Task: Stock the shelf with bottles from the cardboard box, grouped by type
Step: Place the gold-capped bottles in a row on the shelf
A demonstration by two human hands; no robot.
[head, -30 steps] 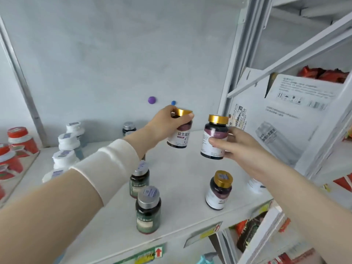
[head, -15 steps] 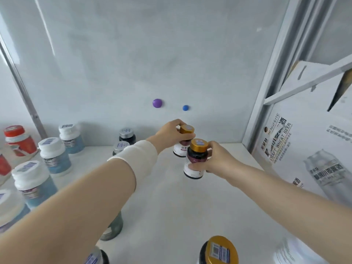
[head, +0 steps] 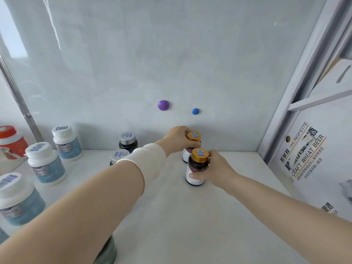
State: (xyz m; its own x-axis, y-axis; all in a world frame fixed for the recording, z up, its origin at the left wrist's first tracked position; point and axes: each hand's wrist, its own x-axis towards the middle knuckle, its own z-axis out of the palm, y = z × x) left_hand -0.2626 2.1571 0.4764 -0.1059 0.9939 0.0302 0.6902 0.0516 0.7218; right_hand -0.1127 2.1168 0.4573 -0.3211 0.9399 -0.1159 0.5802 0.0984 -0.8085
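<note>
Two dark bottles with gold caps stand at the back of the white shelf, one behind the other. My left hand grips the rear gold-capped bottle near the back wall. My right hand wraps around the front gold-capped bottle, whose base rests on the shelf. To their left stand two dark bottles with silver caps, the nearer one partly hidden by my left sleeve. The cardboard box from the task is out of view.
Several white-capped blue bottles line the left side of the shelf. A red-capped jar sits beyond the left post. A white beer carton fills the neighbouring bay on the right. A purple magnet and a blue magnet stick to the back wall.
Both hands have carried their gold-capped bottles deeper into the shelf and lowered them onto its surface near the back wall. The camera has moved closer.
</note>
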